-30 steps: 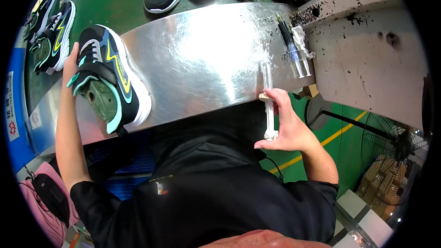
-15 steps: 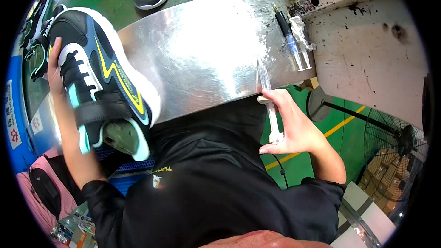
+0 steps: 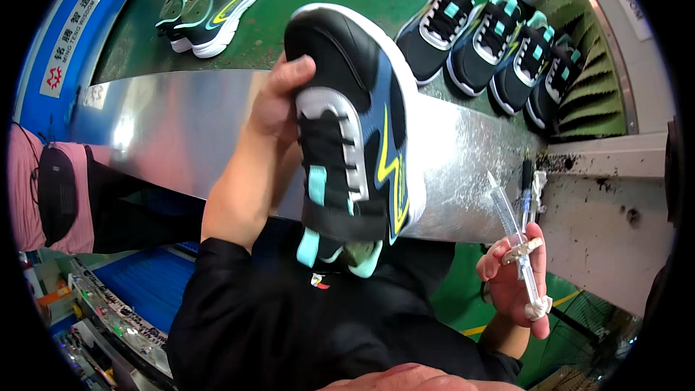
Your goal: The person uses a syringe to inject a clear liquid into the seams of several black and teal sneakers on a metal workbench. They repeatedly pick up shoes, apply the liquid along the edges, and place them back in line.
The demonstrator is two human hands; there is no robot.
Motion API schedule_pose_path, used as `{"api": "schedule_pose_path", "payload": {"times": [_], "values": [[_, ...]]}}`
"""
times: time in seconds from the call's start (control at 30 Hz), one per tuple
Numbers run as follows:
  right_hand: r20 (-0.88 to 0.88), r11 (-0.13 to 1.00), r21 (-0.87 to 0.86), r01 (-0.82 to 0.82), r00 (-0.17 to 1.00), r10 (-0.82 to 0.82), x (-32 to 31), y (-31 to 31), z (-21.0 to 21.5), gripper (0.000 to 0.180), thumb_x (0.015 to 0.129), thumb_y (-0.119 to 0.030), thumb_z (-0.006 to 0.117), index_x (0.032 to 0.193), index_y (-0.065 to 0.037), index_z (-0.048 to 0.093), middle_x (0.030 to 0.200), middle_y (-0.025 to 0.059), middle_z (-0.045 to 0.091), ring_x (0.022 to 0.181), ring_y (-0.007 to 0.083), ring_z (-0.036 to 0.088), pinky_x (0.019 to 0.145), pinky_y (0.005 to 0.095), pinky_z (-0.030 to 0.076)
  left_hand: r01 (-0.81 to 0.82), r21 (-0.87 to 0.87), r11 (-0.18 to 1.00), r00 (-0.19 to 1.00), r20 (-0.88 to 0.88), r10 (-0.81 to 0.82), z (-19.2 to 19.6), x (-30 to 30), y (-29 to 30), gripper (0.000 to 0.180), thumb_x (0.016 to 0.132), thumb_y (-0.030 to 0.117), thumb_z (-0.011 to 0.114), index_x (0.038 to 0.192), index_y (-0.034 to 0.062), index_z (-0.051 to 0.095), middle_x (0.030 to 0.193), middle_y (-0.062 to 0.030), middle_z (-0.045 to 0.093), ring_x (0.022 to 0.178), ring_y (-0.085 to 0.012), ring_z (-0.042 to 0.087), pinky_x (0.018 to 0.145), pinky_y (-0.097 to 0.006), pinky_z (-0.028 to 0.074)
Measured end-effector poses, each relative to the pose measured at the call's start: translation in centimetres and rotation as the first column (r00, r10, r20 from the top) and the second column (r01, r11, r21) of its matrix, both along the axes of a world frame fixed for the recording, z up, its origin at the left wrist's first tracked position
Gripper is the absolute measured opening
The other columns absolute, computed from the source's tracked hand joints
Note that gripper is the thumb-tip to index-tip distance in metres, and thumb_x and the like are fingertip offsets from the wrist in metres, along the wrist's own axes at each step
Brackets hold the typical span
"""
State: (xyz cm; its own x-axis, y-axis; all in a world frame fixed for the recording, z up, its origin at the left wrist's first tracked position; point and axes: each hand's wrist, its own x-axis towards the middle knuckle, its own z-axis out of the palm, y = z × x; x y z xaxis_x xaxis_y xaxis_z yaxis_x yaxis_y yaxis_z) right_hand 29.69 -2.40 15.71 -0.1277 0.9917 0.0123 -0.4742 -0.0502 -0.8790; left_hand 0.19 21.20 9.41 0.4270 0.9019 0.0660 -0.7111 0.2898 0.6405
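Shoe: swinging in centrally, coming closer to the syringe!
Left hand: gripping the shoe's side.
Right hand: fingers holding the syringe, tip pointing up.

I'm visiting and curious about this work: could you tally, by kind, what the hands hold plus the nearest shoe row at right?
Shoes: 5 (held shoe in the left hand, plus 4 row shoes)
Syringes: 1 (held syringe in the right hand)
Total: 6
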Motion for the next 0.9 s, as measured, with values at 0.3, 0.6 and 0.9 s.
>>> {"api": "schedule_pose_path", "payload": {"times": [0.3, 0.6, 0.9], "values": [[-0.179, 0.945, 0.234, -0.226, 0.946, 0.270, -6.7, 6.7, 5.1, 0.098, 0.068, -0.061, 0.072, 0.138, -0.016, 0.021, 0.108, 0.0187, 0.050, 0.085, 0.0235, 0.045, 0.066, 0.0370, 0.037, 0.179, 0.040, 0.983, 0.966, 0.180, -0.183, 1.1, -1.7, -2.2, 0.067, 0.065, -0.002, 0.071, 0.126, 0.0053, 0.047, 0.117, -0.0094, 0.059, 0.107, -0.0225, 0.058, 0.095, -0.036, 0.044], [-0.122, 0.923, 0.189, -0.334, 0.925, 0.360, -9.4, 8.6, 7.5, 0.089, 0.073, -0.062, 0.067, 0.136, -0.017, 0.025, 0.095, 0.0214, 0.054, 0.085, 0.0245, 0.046, 0.067, 0.0377, 0.037, 0.130, 0.097, 0.987, 0.991, 0.005, -0.131, 3.4, -2.2, -3.6, 0.076, 0.052, 0.015, 0.085, 0.119, 0.0039, 0.049, 0.105, -0.0054, 0.058, 0.100, -0.0164, 0.057, 0.087, -0.030, 0.045], [-0.150, 0.939, 0.168, -0.301, 0.933, 0.326, -11.1, 9.7, 7.7, 0.105, 0.058, -0.072, 0.070, 0.130, -0.006, 0.033, 0.103, 0.0206, 0.053, 0.081, 0.0263, 0.051, 0.064, 0.0352, 0.034, 0.153, 0.177, 0.972, 0.987, 0.013, -0.158, 2.9, -2.3, -3.8, 0.075, 0.049, 0.012, 0.086, 0.115, 0.0053, 0.052, 0.108, -0.0072, 0.058, 0.104, -0.0193, 0.056, 0.090, -0.034, 0.044]]}}
